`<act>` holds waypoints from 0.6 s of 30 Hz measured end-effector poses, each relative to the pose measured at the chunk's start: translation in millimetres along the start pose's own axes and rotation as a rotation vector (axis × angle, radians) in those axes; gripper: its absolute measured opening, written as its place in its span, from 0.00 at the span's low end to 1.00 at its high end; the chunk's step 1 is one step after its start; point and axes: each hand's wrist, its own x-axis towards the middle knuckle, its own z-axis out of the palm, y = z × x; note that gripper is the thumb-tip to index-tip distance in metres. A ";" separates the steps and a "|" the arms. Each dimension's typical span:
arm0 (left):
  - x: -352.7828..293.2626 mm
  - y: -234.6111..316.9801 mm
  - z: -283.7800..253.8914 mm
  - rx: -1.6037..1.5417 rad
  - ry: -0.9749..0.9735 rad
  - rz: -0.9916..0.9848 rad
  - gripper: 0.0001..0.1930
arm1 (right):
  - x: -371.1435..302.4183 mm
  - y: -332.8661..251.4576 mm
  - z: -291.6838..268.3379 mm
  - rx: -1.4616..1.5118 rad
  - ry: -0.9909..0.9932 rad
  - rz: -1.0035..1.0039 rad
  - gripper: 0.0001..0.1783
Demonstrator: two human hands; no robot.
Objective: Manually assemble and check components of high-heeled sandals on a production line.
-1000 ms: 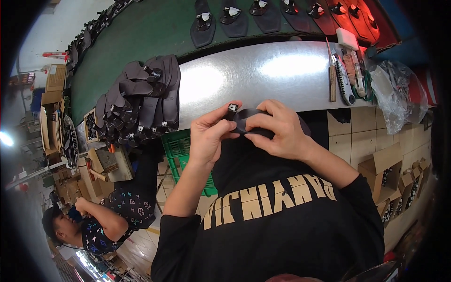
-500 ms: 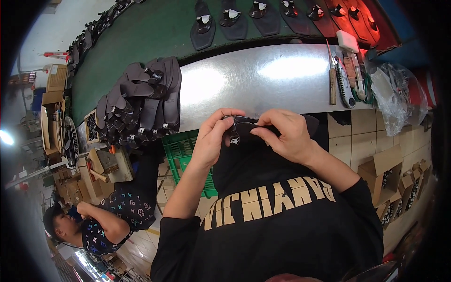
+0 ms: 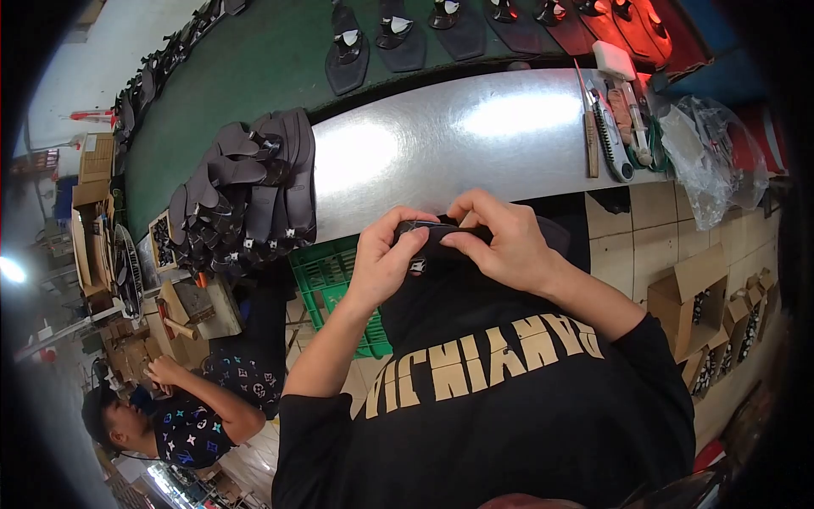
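Observation:
Near the front edge of the metal worktop I hold a dark sandal (image 3: 437, 243) in both hands, above my lap. My left hand (image 3: 379, 261) is closed on its left end, with the thumb on top. A small shiny buckle (image 3: 417, 265) hangs just below that thumb. My right hand (image 3: 513, 243) pinches the sandal's dark edge between thumb and fingers, close to the left thumb. The dark sole sticks out past the right hand's far side. My fingers hide much of the straps.
A heap of dark sandals (image 3: 246, 182) lies left on the metal worktop (image 3: 407, 161). Beyond, a row of soles (image 3: 398, 47) lies on a green surface. A cutter knife (image 3: 612, 140) and other tools lie right. Below are a green crate (image 3: 326, 284) and cardboard boxes (image 3: 678, 305). Another person (image 3: 191, 416) sits left.
My two thumbs have come closer together on the sandal. The view has shifted slightly. At the left, the other person's arm has moved.

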 end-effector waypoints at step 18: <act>8.1 -12.7 -41.7 -0.694 0.494 0.200 0.21 | 56.8 58.3 -122.8 -0.855 0.659 -0.156 0.19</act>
